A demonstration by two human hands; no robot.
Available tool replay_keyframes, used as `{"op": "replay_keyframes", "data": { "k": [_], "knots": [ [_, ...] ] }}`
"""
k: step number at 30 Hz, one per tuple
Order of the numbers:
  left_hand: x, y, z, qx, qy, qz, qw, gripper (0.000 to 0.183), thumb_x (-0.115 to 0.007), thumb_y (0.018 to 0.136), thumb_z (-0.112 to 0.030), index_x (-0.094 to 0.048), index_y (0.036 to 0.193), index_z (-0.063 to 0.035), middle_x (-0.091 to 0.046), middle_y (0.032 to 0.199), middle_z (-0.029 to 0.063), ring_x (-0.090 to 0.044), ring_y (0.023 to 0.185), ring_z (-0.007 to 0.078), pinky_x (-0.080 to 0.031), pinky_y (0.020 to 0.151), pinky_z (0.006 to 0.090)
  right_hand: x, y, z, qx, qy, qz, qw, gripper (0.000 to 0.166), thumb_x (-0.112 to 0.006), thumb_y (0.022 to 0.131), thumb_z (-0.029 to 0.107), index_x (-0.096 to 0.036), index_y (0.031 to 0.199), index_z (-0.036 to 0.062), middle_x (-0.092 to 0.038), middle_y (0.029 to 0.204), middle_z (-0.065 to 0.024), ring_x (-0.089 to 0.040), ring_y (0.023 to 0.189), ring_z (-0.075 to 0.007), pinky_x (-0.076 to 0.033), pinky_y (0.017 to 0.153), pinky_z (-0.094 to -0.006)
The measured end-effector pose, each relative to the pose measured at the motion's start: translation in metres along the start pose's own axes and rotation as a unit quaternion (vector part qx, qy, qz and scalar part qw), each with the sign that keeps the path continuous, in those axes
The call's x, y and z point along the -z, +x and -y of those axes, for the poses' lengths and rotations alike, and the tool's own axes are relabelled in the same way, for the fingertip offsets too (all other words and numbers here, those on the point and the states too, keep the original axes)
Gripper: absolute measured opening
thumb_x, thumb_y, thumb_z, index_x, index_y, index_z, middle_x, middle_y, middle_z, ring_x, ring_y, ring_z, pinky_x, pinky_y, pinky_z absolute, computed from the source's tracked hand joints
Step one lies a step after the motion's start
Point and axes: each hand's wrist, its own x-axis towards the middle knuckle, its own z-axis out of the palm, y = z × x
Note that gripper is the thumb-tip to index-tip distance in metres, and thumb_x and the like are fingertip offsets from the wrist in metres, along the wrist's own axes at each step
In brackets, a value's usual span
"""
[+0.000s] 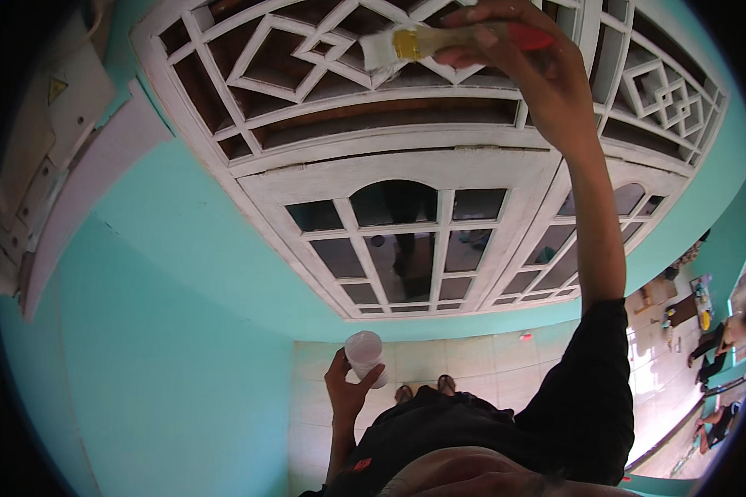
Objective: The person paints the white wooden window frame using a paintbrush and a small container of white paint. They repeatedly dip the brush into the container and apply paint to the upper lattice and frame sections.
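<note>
My right hand [522,62] is raised, with its fingers around the handle of a paintbrush [435,42]. The brush has a red handle end, a yellow band and bristles coated in white paint. Its bristles lie over the white wooden lattice [323,46] above the windows; whether they touch it I cannot tell. Lower down, my left hand [350,384] grips a white plastic cup [365,357] beside my body. The cup's mouth faces up and its inside looks white. Below the lattice are white-framed glass window panels [404,248], their paint worn and streaky.
Turquoise walls [186,348] surround the window frame. At upper left a pale curved ledge [93,180] juts from the wall. Beneath me is a tiled floor [485,360]. Off to the right are two people, one near a low table [684,310] with several items.
</note>
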Motion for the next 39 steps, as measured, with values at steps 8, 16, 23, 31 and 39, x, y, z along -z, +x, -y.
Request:
{"op": "replay_keyframes", "data": {
  "k": [8,16,23,31,39],
  "knots": [
    [-0.008,0.002,-0.01,0.012,0.002,0.004,1.0,0.057,-0.087,0.072,-0.015,-0.061,0.12,0.002,-0.071,0.108,0.0153,-0.07,0.102,0.0231,-0.054,0.09,0.037,-0.007,0.04,-0.011,0.164,-0.144,0.024,0.976,0.016,-0.062,0.097,0.009,-0.062,0.106,-0.0045,-0.067,0.091,-0.0153,-0.067,0.082,-0.019,-0.052,0.067,-0.0305],
    [-0.003,-0.019,-0.017,0.032,-0.001,-0.062,0.998,0.054,-0.085,0.074,-0.01,-0.059,0.12,0.0035,-0.07,0.109,0.0161,-0.069,0.104,0.0238,-0.054,0.091,0.0369,-0.037,0.084,-0.027,0.185,-0.232,0.112,0.949,0.016,-0.057,0.097,0.012,-0.058,0.095,-0.0036,-0.062,0.076,-0.0179,-0.059,0.063,-0.0318,-0.047,0.061,-0.0391],
    [0.006,-0.036,-0.01,0.047,-0.043,-0.131,0.989,0.052,-0.083,0.076,-0.004,-0.058,0.12,0.0055,-0.069,0.11,0.0167,-0.068,0.104,0.0243,-0.053,0.092,0.0369,-0.052,0.114,-0.063,0.304,-0.277,0.083,0.908,0.016,-0.057,0.095,0.011,-0.059,0.093,-0.004,-0.064,0.09,-0.0212,-0.063,0.088,-0.0389,-0.049,0.078,-0.0471],
    [0.016,-0.046,-0.006,0.055,-0.034,-0.166,0.984,0.051,-0.082,0.076,-0.002,-0.057,0.121,0.0058,-0.068,0.112,0.0159,-0.067,0.104,0.0233,-0.053,0.092,0.0362,-0.068,0.133,-0.09,0.307,-0.391,0.045,0.867,0.023,-0.055,0.097,0.017,-0.062,0.093,-0.0048,-0.065,0.089,-0.0226,-0.065,0.087,-0.0384,-0.051,0.078,-0.0464],
    [0.018,-0.046,-0.002,0.044,-0.033,-0.168,0.984,0.052,-0.081,0.077,-0.001,-0.056,0.122,0.0063,-0.068,0.111,0.0159,-0.067,0.105,0.0232,-0.053,0.092,0.0361,-0.063,0.126,-0.075,0.157,-0.249,0.085,0.952,0.019,-0.059,0.094,0.011,-0.063,0.092,-0.0071,-0.067,0.085,-0.0214,-0.068,0.084,-0.0331,-0.055,0.074,-0.0402]
  ]
}}
